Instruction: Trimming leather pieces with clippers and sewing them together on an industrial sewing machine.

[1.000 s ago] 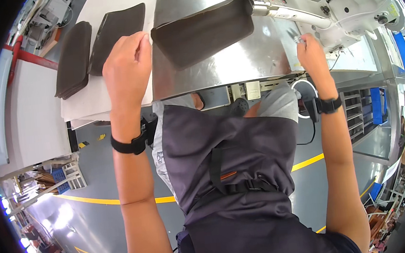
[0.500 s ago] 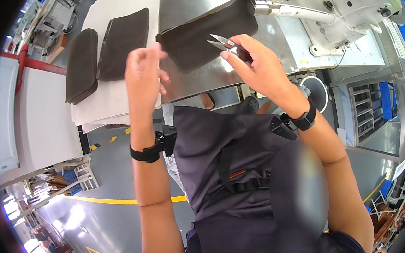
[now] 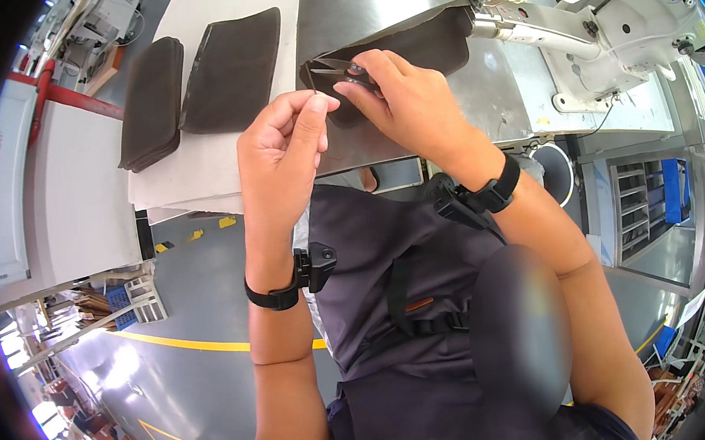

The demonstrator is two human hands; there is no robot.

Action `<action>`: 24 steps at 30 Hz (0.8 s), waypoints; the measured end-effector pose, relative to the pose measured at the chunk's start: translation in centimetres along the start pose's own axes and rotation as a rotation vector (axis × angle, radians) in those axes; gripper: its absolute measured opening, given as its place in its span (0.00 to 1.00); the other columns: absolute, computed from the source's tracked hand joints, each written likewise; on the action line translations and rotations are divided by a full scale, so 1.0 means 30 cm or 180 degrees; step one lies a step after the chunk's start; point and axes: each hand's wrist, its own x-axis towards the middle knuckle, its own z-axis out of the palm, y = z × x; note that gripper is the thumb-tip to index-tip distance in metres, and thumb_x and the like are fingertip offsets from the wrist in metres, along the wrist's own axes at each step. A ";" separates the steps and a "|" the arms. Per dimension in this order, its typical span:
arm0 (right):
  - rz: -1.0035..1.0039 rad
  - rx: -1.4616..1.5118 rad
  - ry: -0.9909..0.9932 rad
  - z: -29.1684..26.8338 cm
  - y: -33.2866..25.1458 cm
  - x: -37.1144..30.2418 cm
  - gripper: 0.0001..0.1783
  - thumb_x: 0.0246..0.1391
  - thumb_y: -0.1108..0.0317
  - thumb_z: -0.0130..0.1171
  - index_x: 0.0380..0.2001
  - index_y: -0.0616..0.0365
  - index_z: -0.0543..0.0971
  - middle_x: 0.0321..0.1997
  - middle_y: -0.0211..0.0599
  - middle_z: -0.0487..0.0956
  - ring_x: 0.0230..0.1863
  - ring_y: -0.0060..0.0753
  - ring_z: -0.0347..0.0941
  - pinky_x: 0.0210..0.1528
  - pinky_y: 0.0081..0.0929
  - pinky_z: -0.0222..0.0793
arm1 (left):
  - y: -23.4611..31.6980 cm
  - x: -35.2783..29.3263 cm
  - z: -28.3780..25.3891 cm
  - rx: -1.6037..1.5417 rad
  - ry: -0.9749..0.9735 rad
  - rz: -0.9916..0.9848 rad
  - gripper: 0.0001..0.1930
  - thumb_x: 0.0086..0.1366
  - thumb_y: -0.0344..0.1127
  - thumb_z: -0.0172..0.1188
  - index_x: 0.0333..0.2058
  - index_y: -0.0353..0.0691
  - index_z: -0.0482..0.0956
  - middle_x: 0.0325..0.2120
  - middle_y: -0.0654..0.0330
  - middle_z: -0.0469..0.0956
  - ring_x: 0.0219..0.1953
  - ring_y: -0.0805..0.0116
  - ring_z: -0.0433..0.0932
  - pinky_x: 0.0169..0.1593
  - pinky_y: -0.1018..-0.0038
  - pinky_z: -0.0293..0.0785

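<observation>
Right fingers (image 3: pixel 379 68) around snips (image 3: pixel 352 76), blades (image 3: pixel 334 63) leftward, long axis crosswise

Two hands (image 3: pixel 286 146) (image 3: pixel 420 107), one thread snipper (image 3: pixel 355 71)

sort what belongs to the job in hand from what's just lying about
Likely the job:
snips, in the right hand
dark piece behind the snips
dark stack and panel, left
sewing machine

Apparently lying about:
blue crate, lower left
brown pieces beside it
</observation>
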 end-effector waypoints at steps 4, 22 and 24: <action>0.0071 0.0220 0.0129 0.029 -0.022 0.025 0.16 0.60 0.57 0.66 0.38 0.57 0.75 0.30 0.36 0.80 0.26 0.41 0.79 0.25 0.33 0.74 | 0.000 0.005 -0.002 0.0016 0.0012 0.0045 0.11 0.74 0.39 0.59 0.40 0.39 0.84 0.20 0.74 0.70 0.19 0.88 0.62 0.21 0.87 0.57; 0.0137 0.0364 0.0320 0.029 -0.062 0.022 0.12 0.59 0.61 0.67 0.33 0.55 0.75 0.26 0.36 0.80 0.27 0.41 0.80 0.25 0.34 0.74 | -0.029 -0.037 -0.030 0.0321 0.0035 0.0070 0.09 0.72 0.36 0.60 0.39 0.37 0.84 0.19 0.73 0.71 0.19 0.88 0.62 0.22 0.86 0.55; 0.0123 0.0387 0.0095 0.007 -0.056 -0.001 0.12 0.58 0.62 0.68 0.34 0.55 0.75 0.27 0.36 0.81 0.27 0.41 0.80 0.25 0.33 0.74 | -0.029 -0.075 -0.074 0.0697 0.0131 -0.0014 0.08 0.72 0.35 0.61 0.38 0.36 0.85 0.19 0.73 0.71 0.19 0.88 0.62 0.22 0.86 0.54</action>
